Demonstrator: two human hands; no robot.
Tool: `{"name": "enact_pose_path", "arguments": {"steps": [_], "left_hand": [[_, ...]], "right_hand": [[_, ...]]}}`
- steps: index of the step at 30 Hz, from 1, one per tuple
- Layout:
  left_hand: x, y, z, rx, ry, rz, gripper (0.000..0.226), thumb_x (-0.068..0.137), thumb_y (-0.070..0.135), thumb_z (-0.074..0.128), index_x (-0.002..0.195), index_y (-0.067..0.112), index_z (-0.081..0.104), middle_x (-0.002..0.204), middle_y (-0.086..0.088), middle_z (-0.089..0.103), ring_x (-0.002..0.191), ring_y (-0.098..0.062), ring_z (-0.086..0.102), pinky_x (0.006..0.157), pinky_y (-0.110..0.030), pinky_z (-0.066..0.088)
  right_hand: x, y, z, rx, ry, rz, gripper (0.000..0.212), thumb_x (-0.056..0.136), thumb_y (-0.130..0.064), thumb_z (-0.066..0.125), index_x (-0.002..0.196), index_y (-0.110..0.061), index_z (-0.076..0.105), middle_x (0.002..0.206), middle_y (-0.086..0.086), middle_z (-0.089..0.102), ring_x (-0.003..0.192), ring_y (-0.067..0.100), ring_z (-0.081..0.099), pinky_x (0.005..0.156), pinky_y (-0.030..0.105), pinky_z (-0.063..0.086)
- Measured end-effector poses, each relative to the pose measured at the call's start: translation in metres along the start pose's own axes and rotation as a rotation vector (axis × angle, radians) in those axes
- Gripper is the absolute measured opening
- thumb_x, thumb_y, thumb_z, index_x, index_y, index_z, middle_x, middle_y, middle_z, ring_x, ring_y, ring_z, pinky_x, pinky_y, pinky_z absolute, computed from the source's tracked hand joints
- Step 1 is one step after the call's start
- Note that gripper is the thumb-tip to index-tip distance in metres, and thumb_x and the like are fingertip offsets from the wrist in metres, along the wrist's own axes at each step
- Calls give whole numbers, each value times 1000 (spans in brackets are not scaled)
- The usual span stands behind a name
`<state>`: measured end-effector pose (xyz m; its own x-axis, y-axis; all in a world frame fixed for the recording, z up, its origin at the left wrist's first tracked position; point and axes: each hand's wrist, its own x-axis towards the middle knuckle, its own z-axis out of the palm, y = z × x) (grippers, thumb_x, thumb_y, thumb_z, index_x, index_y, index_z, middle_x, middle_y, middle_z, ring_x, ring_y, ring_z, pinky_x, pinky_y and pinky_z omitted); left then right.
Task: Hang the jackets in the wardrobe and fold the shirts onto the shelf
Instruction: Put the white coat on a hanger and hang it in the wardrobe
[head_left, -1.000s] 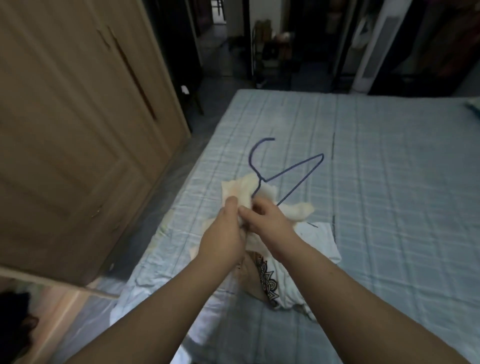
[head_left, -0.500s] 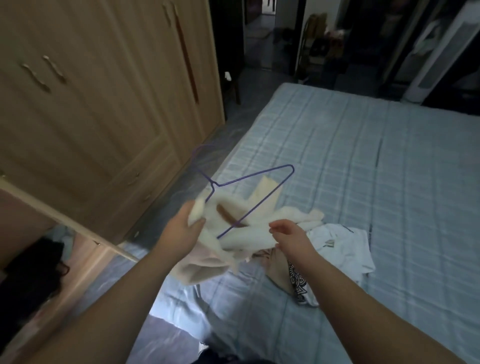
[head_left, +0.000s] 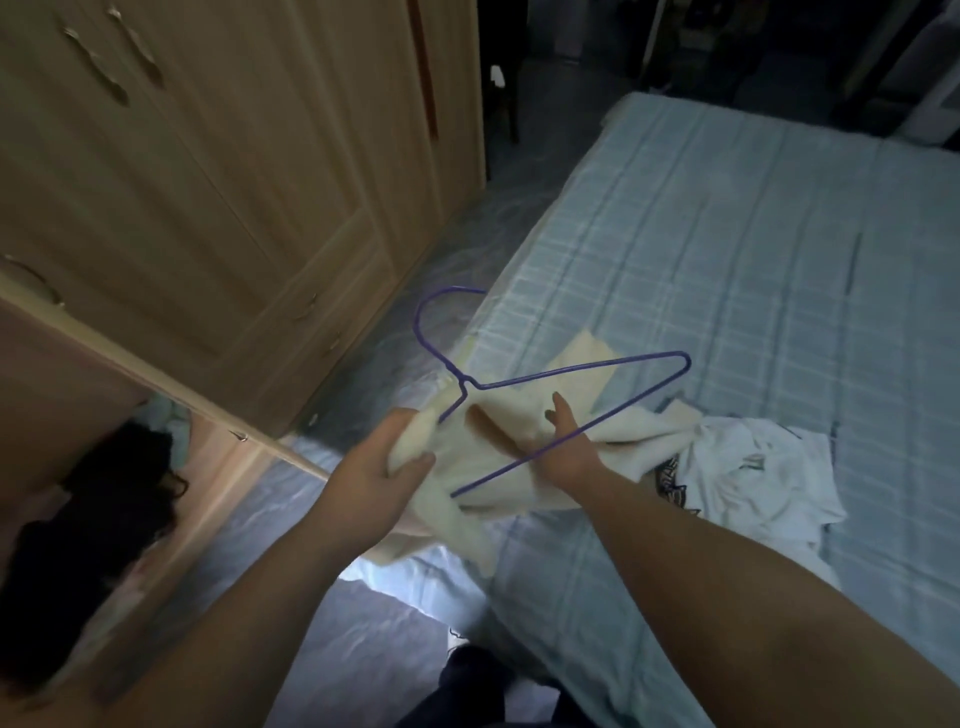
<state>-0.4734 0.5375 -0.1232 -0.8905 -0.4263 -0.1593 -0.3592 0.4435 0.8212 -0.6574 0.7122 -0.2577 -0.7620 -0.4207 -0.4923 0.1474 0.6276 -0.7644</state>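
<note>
Cream jacket (head_left: 509, 447), bunched with the purple wire hanger (head_left: 571, 370) in the closed left grip (head_left: 374, 467) and steadied by the wide right grip (head_left: 563, 447), has been raised above the bed's (head_left: 727, 260) near edge, so hanging is judged next.

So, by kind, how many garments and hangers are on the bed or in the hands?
Hangers: 1 (purple hanger)
Garments: 2 (cream garment gripped by the left hand; white printed shirt on the bed)
Total: 3
</note>
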Motion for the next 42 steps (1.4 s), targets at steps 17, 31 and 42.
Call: {"name": "enact_pose_path", "arguments": {"steps": [17,31,42], "left_hand": [[-6,2,-5,-33,-52,32,35,81,50,59,114,40,56,103,10,66,95,-17,65,84,-43,53],[67,94,-25,-30,-28,322,25,84,33,63,109,38,60,105,17,64,94,4,59,84,-21,45],[111,242,-66,43,-39,742,40,80,50,58,116,35,62,109,16,66,100,1,60,87,-24,46]], "right_hand": [[23,-6,25,-354,48,5,65,77,-53,70,131,-23,51,124,8,61,118,33,55,98,42,46],[-37,-52,-184,-86,486,-236,20,92,-11,62,111,-5,65,100,6,63,96,21,58,74,25,34],[-168,-147,-335,-166,808,-485,18,87,-18,57,88,-8,72,78,6,66,76,20,61,64,27,45]]}}
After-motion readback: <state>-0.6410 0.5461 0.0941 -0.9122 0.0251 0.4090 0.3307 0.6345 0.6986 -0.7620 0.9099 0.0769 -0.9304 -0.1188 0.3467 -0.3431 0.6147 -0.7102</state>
